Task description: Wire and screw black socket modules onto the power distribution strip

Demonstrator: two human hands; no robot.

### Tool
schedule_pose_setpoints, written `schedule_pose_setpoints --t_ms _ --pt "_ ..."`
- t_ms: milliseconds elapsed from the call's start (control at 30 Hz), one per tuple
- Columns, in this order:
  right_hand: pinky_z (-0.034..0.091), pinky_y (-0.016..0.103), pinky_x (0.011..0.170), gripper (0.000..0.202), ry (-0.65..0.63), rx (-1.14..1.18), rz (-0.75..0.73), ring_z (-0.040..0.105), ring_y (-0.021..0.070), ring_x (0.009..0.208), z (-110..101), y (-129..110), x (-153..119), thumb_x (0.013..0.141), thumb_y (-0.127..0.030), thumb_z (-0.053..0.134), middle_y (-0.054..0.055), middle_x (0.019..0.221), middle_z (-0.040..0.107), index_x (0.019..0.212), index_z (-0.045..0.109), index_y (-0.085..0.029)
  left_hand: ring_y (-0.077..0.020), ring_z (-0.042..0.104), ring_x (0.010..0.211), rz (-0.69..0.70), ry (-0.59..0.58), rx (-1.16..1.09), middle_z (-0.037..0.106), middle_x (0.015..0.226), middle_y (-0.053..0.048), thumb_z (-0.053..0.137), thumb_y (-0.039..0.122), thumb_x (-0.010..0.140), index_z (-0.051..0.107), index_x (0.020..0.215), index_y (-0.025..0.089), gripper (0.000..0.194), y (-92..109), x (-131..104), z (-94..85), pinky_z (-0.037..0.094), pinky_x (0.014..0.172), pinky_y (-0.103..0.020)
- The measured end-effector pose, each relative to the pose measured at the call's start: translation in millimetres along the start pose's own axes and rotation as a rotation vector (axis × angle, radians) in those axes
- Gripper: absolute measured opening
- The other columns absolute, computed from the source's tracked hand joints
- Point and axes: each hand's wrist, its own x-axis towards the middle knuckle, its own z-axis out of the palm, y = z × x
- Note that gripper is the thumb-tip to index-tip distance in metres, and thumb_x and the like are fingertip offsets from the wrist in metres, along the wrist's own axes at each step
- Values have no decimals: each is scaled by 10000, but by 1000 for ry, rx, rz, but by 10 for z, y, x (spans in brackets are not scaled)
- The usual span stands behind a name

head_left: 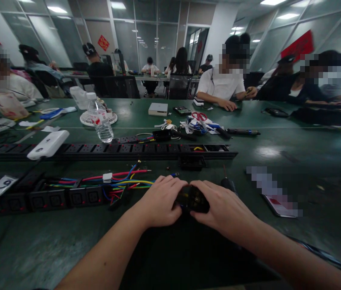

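Observation:
My left hand and my right hand meet in front of me, both with curled fingers on one small black plug-like part. The left fingers and thumb grip its left end; the right ones grip its right side. Fingers cover much of it, so its exact kind cannot be made out. Just left of my left hand, loose red, blue, yellow and green wires come out of a black socket strip. Behind my right hand lies a screwdriver with a dark handle and a thin shaft.
A second black socket strip runs across the table, with a white box on it. Beyond are a water bottle, red-handled scissors and a white case. A phone-like slab lies right. People sit across the table.

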Motion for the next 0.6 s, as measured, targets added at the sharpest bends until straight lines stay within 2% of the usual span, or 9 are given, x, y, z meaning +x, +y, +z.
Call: schedule_pose_setpoints --t_ms 67,167,233,400,600 --pt "457 371 901 525 2 12 -28 560 214 998 -4 8 2 758 -267 749 17 1142 538 1221 502 -242 -247 549 977 9 -49 24 635 1065 -78 575 220 761 522 1162 177 407 5 4 12 395 899 -395" --pt "469 387 896 502 11 19 -42 557 222 1004 -3 4 -5 762 -253 736 33 1173 517 1211 513 -224 -231 578 896 -6 -128 85 659 954 -61 534 226 837 565 1008 187 178 -4 35 39 405 828 -381" --pt "467 398 913 521 19 22 -50 551 227 1019 7 4 -11 771 -255 729 43 1176 520 1238 500 -211 -223 583 898 -13 -155 113 666 947 -54 508 204 873 567 945 192 94 -16 51 46 400 804 -372" --pt "450 395 952 579 17 37 -84 544 230 1053 51 34 -22 786 -262 720 46 1164 554 1300 459 -205 -205 569 899 -18 -139 97 660 940 -47 445 163 924 571 963 197 136 -39 45 42 386 779 -350" --pt "460 417 903 554 18 51 -79 560 248 1032 95 69 -29 793 -226 700 56 1125 592 1288 454 -190 -198 575 877 -55 -93 50 651 932 -45 442 187 939 572 994 191 141 -49 28 65 394 786 -336"
